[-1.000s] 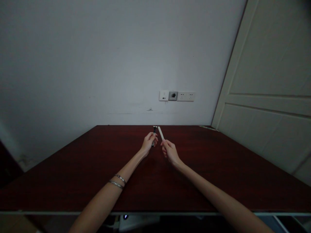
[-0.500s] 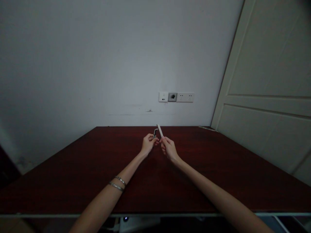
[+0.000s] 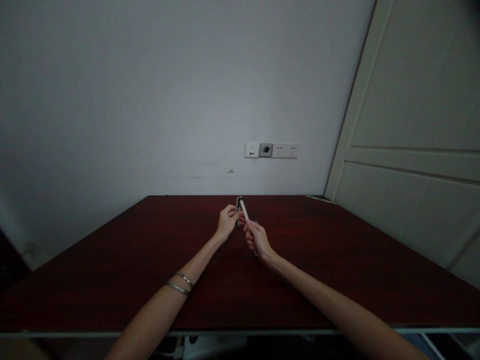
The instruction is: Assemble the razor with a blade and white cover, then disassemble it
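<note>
My left hand (image 3: pixel 228 221) is closed on a thin dark rod with a bent, shiny tip (image 3: pixel 238 204), held upright above the tabletop. My right hand (image 3: pixel 258 239) grips a slim white stick (image 3: pixel 244 210), which leans up and to the left. The stick's upper end is close beside the rod's bent tip; whether they touch cannot be made out. Both hands are near each other over the middle of the dark red table (image 3: pixel 180 245).
Behind the table stands a pale wall with a row of sockets (image 3: pixel 271 150). A cream panelled door (image 3: pixel 408 135) is on the right. Under the table's front edge, a white object (image 3: pixel 215 346) shows in part.
My right hand has moved slightly down and left, bringing the white stick's upper end lower and below the bent tip. My left hand has barely shifted.
</note>
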{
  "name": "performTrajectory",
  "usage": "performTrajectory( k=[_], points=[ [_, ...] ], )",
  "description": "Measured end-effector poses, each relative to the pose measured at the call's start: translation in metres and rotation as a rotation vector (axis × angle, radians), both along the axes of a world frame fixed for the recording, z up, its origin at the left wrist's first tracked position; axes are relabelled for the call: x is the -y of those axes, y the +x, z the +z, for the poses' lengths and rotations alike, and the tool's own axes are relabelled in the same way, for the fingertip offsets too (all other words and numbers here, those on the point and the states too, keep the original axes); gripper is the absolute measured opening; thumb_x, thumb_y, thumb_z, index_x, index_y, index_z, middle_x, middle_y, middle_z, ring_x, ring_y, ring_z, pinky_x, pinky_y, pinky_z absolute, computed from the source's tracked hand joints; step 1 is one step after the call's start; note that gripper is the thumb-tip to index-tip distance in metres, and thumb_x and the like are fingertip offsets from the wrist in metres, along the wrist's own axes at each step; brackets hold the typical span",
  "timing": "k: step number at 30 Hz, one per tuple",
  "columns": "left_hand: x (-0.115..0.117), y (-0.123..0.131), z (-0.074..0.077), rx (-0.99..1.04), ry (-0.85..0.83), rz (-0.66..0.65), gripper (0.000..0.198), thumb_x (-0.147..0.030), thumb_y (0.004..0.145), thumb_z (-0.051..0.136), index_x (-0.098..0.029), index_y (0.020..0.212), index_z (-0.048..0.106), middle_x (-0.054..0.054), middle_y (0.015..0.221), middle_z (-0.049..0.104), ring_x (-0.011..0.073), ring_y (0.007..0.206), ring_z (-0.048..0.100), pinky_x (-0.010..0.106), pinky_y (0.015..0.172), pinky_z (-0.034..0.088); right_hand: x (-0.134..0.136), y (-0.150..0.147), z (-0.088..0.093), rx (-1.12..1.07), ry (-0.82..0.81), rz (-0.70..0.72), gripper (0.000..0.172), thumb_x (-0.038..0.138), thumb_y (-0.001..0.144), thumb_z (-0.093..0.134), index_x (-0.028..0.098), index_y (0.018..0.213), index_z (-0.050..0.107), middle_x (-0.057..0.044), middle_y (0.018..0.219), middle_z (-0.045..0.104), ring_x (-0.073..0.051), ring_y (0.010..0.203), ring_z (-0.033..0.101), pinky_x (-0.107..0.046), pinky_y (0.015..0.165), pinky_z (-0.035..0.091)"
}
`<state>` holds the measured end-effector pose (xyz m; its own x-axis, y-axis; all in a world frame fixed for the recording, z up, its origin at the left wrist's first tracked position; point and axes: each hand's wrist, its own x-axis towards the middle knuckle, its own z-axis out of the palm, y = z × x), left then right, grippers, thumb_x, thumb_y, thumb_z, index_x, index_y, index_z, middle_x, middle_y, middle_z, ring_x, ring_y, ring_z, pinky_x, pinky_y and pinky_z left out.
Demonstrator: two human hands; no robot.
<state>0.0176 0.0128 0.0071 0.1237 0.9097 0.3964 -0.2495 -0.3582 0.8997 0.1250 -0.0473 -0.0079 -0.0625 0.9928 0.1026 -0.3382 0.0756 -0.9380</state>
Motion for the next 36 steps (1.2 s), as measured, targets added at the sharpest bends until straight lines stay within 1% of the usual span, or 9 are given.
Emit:
performTrajectory(
  k=[3,6,8,11,15,18,21,27,36],
  points=[
    [0.0,-0.003,0.001,-0.014,-0.023,-0.011,0.027,-0.032,0.068,0.067,-0.014,0.079,0.05,0.004,0.064,0.065,0.0165,0.052,0.063,0.027,0.048,0.051,-0.004,0.006,0.002,0.008,0.059,-0.001,0.042,0.059,0.066,0.056,0.019,0.067,0.043,0.013,0.04,0.027,-0.001,0.03,0.015,-0.014,0.031,0.009],
    [-0.001,-0.005,0.0,-0.041,-0.07,-0.052,0.028,-0.035,0.072,0.064,-0.014,0.082,0.048,0.006,0.065,0.065,0.0174,0.052,0.064,0.028,0.048,0.052,-0.022,0.024,0.022,0.107,0.234,-0.029,0.039,0.057,0.07,0.053,0.019,0.068,0.046,0.011,0.041,0.029,-0.002,0.032,0.018,-0.016,0.032,0.012],
    [0.0,-0.005,-0.001,-0.06,-0.092,-0.09,0.027,-0.036,0.075,0.06,-0.014,0.084,0.048,0.006,0.066,0.065,0.0174,0.052,0.064,0.028,0.047,0.052,-0.039,0.042,0.042,0.264,0.294,0.009,0.039,0.057,0.071,0.051,0.018,0.071,0.05,0.009,0.043,0.034,-0.004,0.034,0.024,-0.018,0.034,0.016],
    [0.0,-0.006,-0.001,-0.068,-0.106,-0.121,0.027,-0.037,0.077,0.057,-0.013,0.086,0.048,0.006,0.066,0.065,0.0175,0.051,0.064,0.028,0.046,0.052,-0.062,0.07,0.068,0.569,0.432,-0.029,0.038,0.053,0.073,0.051,0.016,0.068,0.056,0.006,0.047,0.038,-0.006,0.042,0.032,-0.02,0.041,0.024],
    [-0.001,-0.006,-0.001,-0.072,-0.113,-0.125,0.028,-0.038,0.077,0.057,-0.013,0.086,0.048,0.005,0.064,0.064,0.0168,0.05,0.064,0.026,0.045,0.051,-0.069,0.086,0.085,0.931,0.534,0.026,0.042,0.051,0.076,0.048,0.013,0.068,0.063,0.002,0.055,0.047,-0.009,0.053,0.039,-0.022,0.05,0.028],
    [-0.001,-0.006,-0.003,-0.092,-0.107,-0.131,0.028,-0.039,0.077,0.057,-0.014,0.085,0.048,0.004,0.064,0.064,0.0162,0.049,0.063,0.026,0.045,0.051,-0.066,0.082,0.087,1.103,0.555,0.023,0.044,0.052,0.078,0.046,0.013,0.072,0.065,0.0,0.06,0.053,-0.011,0.058,0.043,-0.022,0.054,0.029],
    [0.0,-0.006,-0.004,-0.107,-0.089,-0.123,0.028,-0.039,0.077,0.057,-0.013,0.085,0.048,0.004,0.065,0.063,0.0159,0.049,0.063,0.026,0.045,0.051,-0.065,0.083,0.086,1.187,0.544,-0.02,0.045,0.054,0.077,0.046,0.013,0.072,0.066,0.0,0.059,0.054,-0.012,0.058,0.044,-0.022,0.053,0.029],
    [-0.001,-0.006,-0.004,-0.115,-0.062,-0.1,0.03,-0.04,0.077,0.056,-0.013,0.086,0.049,0.004,0.068,0.063,0.0158,0.05,0.064,0.024,0.045,0.051,-0.062,0.106,0.079,1.182,0.547,-0.059,0.044,0.054,0.075,0.046,0.015,0.07,0.066,0.0,0.06,0.056,-0.014,0.059,0.046,-0.023,0.054,0.031],
    [-0.003,-0.007,-0.007,-0.141,-0.024,-0.109,0.034,-0.045,0.075,0.057,-0.014,0.085,0.047,0.003,0.071,0.061,0.0149,0.05,0.064,0.024,0.046,0.051,-0.059,0.086,0.074,1.12,0.571,-0.096,0.044,0.053,0.078,0.043,0.014,0.069,0.061,0.001,0.058,0.051,-0.012,0.057,0.041,-0.022,0.052,0.027]
  ],
)
